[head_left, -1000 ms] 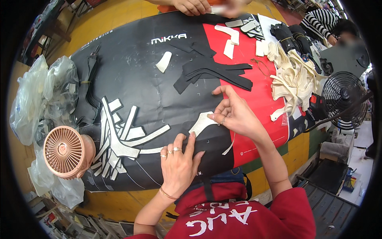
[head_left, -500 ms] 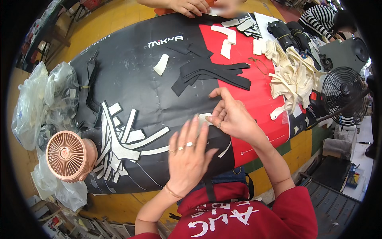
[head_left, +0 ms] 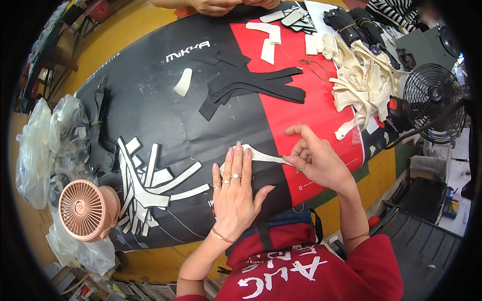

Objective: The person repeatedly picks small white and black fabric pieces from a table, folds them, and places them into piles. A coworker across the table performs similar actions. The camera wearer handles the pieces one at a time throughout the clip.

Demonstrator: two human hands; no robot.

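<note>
My left hand (head_left: pixel 235 188) lies flat on the black covering, fingers stretched out and together, thumb spread to the side. Under its fingertips is the wide end of a white fabric piece (head_left: pixel 258 154), partly hidden by the hand. The piece narrows to a thin tail on the right, where my right hand (head_left: pixel 319 163) pinches its tip between thumb and forefinger. Left of my hands lies a heap of white strips with dark edges (head_left: pixel 150 193). Beyond them are overlapping black fabric strips (head_left: pixel 256 88) and a single small white piece (head_left: pixel 184 83).
A pink fan (head_left: pixel 85 209) and clear plastic bags (head_left: pixel 35 155) stand at the left edge. Cream fabric strips (head_left: pixel 364 80) are heaped at the right, beside a black fan (head_left: pixel 433 98). Across the table show a co-worker's hands (head_left: pixel 216 6).
My right hand has moved right and slightly down, and the white piece's tail now stretches between my hands. My left hand now presses flat on the piece. The view has shifted slightly.
</note>
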